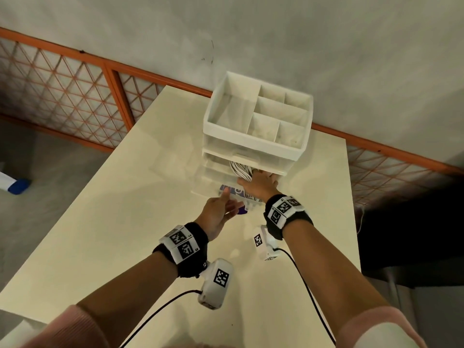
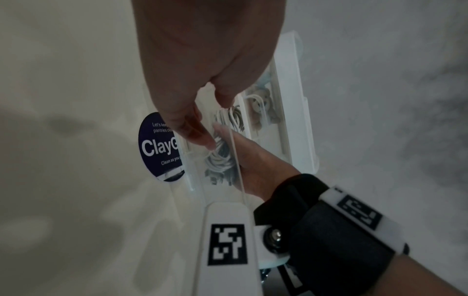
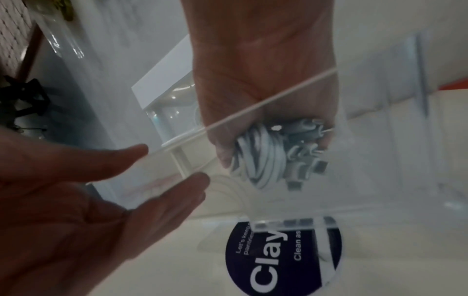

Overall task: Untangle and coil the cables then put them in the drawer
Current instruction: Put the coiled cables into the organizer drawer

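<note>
A coil of white cables (image 1: 241, 170) sits in my right hand (image 1: 256, 180), which grips it inside the pulled-out clear bottom drawer (image 1: 208, 177) of a white desk organiser (image 1: 256, 144). The right wrist view shows the fingers wrapped round the coil (image 3: 263, 160), plugs sticking out beside it, seen through the drawer's clear wall (image 3: 380, 140). My left hand (image 1: 233, 198) is at the drawer's front, fingers straight (image 3: 177, 190) and touching the clear front wall. In the left wrist view the coil (image 2: 220, 158) shows through the drawer (image 2: 238, 180).
The organiser stands at the far side of a cream table (image 1: 125, 222), against a grey wall. A round dark purple sticker (image 1: 238, 193) lies on the table under the drawer. A drawer above holds small pale items (image 2: 260, 104). An orange mesh railing (image 1: 62, 91) runs behind.
</note>
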Demonstrator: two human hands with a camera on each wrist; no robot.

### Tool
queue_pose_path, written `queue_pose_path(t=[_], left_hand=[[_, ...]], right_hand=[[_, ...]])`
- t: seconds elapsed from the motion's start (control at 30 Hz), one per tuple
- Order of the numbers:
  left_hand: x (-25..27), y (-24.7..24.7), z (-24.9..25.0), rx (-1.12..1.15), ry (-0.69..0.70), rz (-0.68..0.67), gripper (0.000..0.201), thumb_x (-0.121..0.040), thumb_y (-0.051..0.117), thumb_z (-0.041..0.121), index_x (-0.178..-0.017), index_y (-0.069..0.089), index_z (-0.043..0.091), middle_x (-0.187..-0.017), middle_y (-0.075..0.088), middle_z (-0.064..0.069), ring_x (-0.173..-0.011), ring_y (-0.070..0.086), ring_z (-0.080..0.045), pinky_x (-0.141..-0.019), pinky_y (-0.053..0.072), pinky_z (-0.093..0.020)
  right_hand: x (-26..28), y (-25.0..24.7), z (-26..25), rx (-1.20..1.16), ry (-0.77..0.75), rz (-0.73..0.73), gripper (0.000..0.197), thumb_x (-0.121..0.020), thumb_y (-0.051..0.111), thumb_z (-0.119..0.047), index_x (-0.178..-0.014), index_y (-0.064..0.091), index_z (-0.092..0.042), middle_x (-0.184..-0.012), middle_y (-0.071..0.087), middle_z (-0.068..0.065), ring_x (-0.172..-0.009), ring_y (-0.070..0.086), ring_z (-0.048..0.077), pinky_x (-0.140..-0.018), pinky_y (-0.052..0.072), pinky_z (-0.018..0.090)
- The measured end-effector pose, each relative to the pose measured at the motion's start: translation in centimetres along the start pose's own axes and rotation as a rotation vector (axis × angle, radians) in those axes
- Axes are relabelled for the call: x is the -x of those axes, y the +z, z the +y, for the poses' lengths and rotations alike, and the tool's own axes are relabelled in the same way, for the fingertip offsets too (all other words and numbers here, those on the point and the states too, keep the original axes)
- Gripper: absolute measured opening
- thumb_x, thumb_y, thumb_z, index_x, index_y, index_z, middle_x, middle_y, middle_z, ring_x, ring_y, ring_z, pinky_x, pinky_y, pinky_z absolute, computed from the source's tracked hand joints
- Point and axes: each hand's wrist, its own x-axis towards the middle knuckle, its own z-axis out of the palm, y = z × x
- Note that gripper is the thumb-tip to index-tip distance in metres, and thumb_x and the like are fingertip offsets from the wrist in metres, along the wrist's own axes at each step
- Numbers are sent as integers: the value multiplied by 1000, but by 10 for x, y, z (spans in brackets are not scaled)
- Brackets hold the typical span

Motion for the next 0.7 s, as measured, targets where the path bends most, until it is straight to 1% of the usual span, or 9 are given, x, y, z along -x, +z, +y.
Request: queue_pose_path(t=[0.1,0.17,0.3,0.37,0.43,0.5,0.57,0.63,0.7], left_hand=[[2,2,1,21,0,16,33,-100,43,30,-85,54,2,-79,57,-10,-78,65,-18,-73,52,-22],[3,2,1,32,6,-1,35,-100,42,30,-84,54,1,-79,56,-10,-81,65,-19,-77,52,-23],[5,2,4,50,5,-28,36,-100,42,29,-82,54,0,-88,55,-16,-85,66,-21,-78,56,-22],[7,2,5,48,3,-27,36,-100,42,29,-81,54,0,-92,54,-18,-85,67,-22,-76,57,-21],[7,3,5,49,4,-32,37,-100,42,28,-83,56,-2,-90,55,-18,-84,67,-22,-72,58,-20],[6,1,5,40,-1,-40,39,-100,41,30,-87,58,-3,-85,59,-14,-81,69,-18,-70,57,-18],[4,0,5,44,-1,-55,40,-100,40,31,-89,59,-2,-87,62,-14,-76,71,-15,-70,58,-17],[2,0,4,46,2,-61,40,-100,39,31,-88,58,-2,-89,65,-16,-78,70,-15,-70,58,-17],[1,1,2,59,22,-64,40,-101,38,29,-82,56,-2,-86,64,-17,-82,68,-19,-70,58,-17]], right_hand=[[2,6,2,0,-19,42,96,-86,46,-64,-151,0,-13,-160,-7,16,-146,-11,37,-116,-10,50],[-2,9,4,39,-25,85,110,-80,49,-71,-151,-8,-10,-159,-11,18,-146,-13,37,-116,-12,49],[-7,10,6,-9,-20,62,126,-65,55,-81,-151,-8,-13,-159,-9,16,-147,-10,35,-119,-7,47],[-4,6,10,-181,-20,-17,130,-56,62,-82,-152,2,-18,-161,3,10,-148,4,30,-120,8,43],[3,-1,11,-291,-37,-75,129,-53,71,-76,-151,13,-16,-158,20,7,-145,21,28,-116,22,38],[17,-9,14,-280,-86,-88,135,-44,74,-76,-150,14,-17,-156,23,5,-144,23,26,-117,26,39],[35,-23,22,-311,-170,-82,125,-48,76,-72,-148,20,-20,-154,29,4,-142,29,24,-115,30,40],[65,-37,34,-366,-215,-49,99,-69,75,-56,-147,27,-18,-151,34,5,-138,36,22,-112,34,37],[102,-31,58,-387,-166,-48,79,-80,69,-45,-144,35,-16,-148,40,3,-135,41,17,-112,35,34]])
